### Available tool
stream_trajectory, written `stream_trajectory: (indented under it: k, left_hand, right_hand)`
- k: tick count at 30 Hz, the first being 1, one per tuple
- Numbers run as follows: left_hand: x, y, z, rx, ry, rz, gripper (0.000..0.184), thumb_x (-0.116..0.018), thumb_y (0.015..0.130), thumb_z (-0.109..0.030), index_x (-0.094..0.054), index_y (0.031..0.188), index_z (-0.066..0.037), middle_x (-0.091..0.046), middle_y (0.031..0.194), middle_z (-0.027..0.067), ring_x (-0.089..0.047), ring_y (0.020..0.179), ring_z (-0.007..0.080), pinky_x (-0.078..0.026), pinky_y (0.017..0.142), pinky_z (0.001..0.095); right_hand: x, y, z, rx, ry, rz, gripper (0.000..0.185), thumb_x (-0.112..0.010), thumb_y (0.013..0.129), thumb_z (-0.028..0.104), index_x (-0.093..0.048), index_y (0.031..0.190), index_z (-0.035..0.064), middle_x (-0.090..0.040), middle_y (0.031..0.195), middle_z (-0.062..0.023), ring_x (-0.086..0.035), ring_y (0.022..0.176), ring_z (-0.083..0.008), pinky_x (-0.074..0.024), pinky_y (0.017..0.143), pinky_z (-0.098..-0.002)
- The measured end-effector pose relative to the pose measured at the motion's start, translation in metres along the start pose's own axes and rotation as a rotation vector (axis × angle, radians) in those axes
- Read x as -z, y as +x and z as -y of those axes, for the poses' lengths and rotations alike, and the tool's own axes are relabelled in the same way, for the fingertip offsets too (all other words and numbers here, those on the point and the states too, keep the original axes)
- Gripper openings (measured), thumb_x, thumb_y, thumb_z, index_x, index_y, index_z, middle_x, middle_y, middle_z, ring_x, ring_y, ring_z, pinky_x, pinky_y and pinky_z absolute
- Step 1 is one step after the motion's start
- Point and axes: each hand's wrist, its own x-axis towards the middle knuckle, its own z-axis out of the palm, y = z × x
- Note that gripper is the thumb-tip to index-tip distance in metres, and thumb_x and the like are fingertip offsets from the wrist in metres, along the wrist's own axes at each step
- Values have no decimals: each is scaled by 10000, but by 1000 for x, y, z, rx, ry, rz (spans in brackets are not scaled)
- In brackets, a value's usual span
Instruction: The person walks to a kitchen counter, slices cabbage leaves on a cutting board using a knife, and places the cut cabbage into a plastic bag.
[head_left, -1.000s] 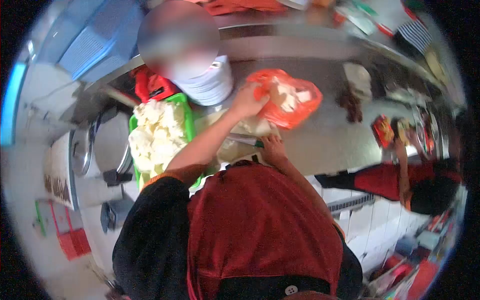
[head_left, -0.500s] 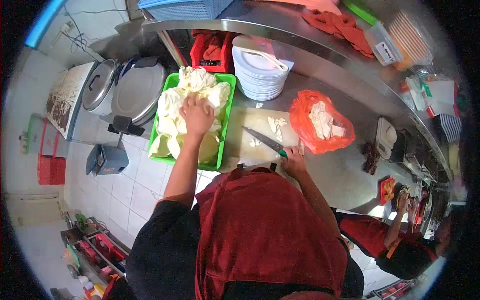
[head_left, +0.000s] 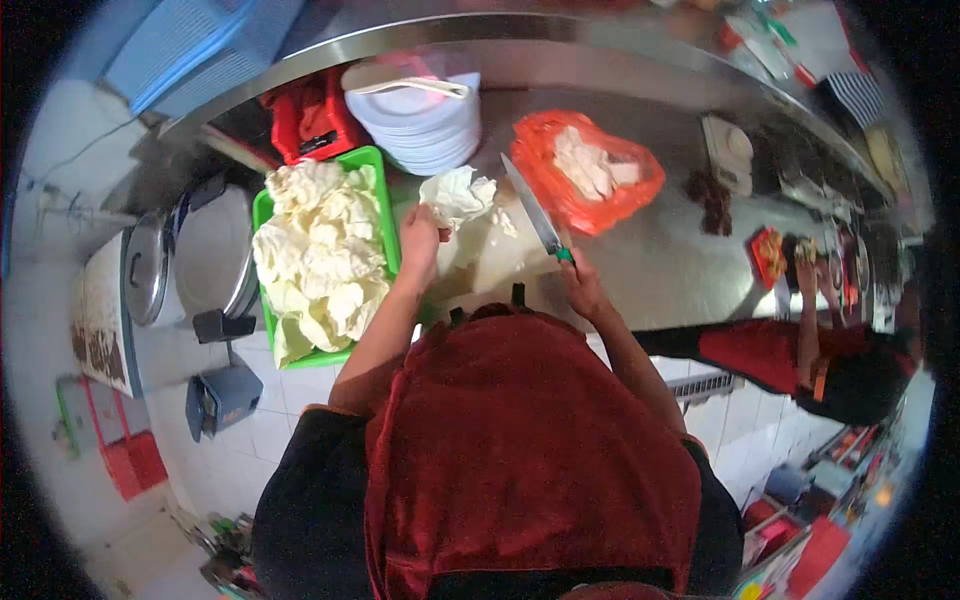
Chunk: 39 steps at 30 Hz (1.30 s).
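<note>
So, leaf (head_left: 460, 197) in left hand (head_left: 424, 236).

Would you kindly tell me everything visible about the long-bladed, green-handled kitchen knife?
The green-handled kitchen knife has a long, grey, metal-looking blade narrowing to a point. The person's bare right hand grips the handle, covering much of it. The knife slants, tip forward and leftward, handle end nearer. The blade appears between a crumpled pale leaf on its left and a thin orange-red plastic bag on its right; whether it touches the bag or anything below, I cannot tell.
</note>
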Motion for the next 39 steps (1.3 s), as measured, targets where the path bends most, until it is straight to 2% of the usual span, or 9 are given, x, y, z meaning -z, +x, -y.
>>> stream_trajectory:
  k: [5, 6, 9, 13, 16, 28, 32, 34, 39]
  left_hand:
    - [-20, -6, 74, 359, 128, 101, 291, -446, 940, -237, -610, 1022, -11, -654, 827, 128, -624, 700, 187, -473, 580, 370]
    - [-20, -8, 79, 216, 191, 97, 336, -441, 933, -281, -636, 964, -10, -657, 847, 137, -652, 748, 211, -480, 599, 406]
    - [-18, -13, 48, 375, 266, 182, 393, -454, 947, -332, -604, 1063, 12, -656, 880, 170, -671, 725, 246, -493, 528, 372]
    - [-12, -5, 26, 134, 994, 92, 655, -540, 836, -541, -665, 971, 88, -672, 929, 294, -685, 915, 368, -536, 794, 431]
    - [7, 36, 86, 100, 945, 239, 662, -568, 782, -547, -681, 926, 90, -677, 907, 291, -668, 951, 405, -523, 842, 445]
    - [-1, 28, 82, -22, 831, 324, 358, -605, 792, -258, -676, 955, 53, -674, 890, 285, -660, 854, 422, -515, 771, 440]
    - [-1, 34, 94, -210, 1001, 271, 363, -626, 817, -246, -648, 1038, 41, -655, 973, 299, -630, 947, 440, -497, 829, 443]
    - [-6, 22, 69, -18, 965, 390, 399, -639, 838, -259, -609, 1095, 44, -629, 1041, 315, -603, 1024, 441, -475, 900, 446]
    - [-4, 14, 72, -179, 992, 400, 401, -639, 856, -305, -590, 1008, 63, -619, 1022, 324, -597, 1004, 462, -477, 882, 469]
  right_hand:
    - [-8, -9, 25, -23, -86, -28, 249, -480, 971, 253, -480, 1060, 21, -598, 861, -281, -594, 829, -482, -465, 714, -509]
    - [-10, -9, 32, -54, -131, 22, 264, -482, 964, 251, -474, 1079, 13, -603, 901, -322, -597, 873, -503, -469, 733, -540]
    - [-18, -8, 51, -87, -200, 132, 260, -492, 950, 234, -431, 1079, 17, -612, 862, -330, -601, 835, -521, -460, 715, -584]
    - [-38, 0, 53, -199, -340, 237, 286, -519, 944, 240, -430, 1109, 24, -613, 873, -334, -599, 871, -520, -469, 751, -590]
    - [-40, 0, 59, -163, -313, 299, 291, -520, 938, 234, -409, 1102, 20, -611, 841, -345, -602, 836, -534, -476, 733, -603]
    - [-54, 8, 39, -172, -424, 419, 375, -495, 933, 256, -419, 1150, -41, -623, 893, -354, -616, 877, -534, -487, 767, -594]
    - [-61, 8, 47, -288, -533, 479, 363, -507, 893, 199, -419, 1140, -52, -637, 927, -337, -623, 923, -513, -492, 813, -574]
    - [-58, 8, 48, -275, -562, 451, 371, -516, 879, 195, -418, 1137, -53, -642, 936, -331, -626, 939, -503, -494, 826, -566]
    - [-55, 7, 41, -173, -676, 485, 309, -426, 924, 167, -443, 1147, -46, -628, 1016, -336, -641, 973, -459, -514, 826, -539]
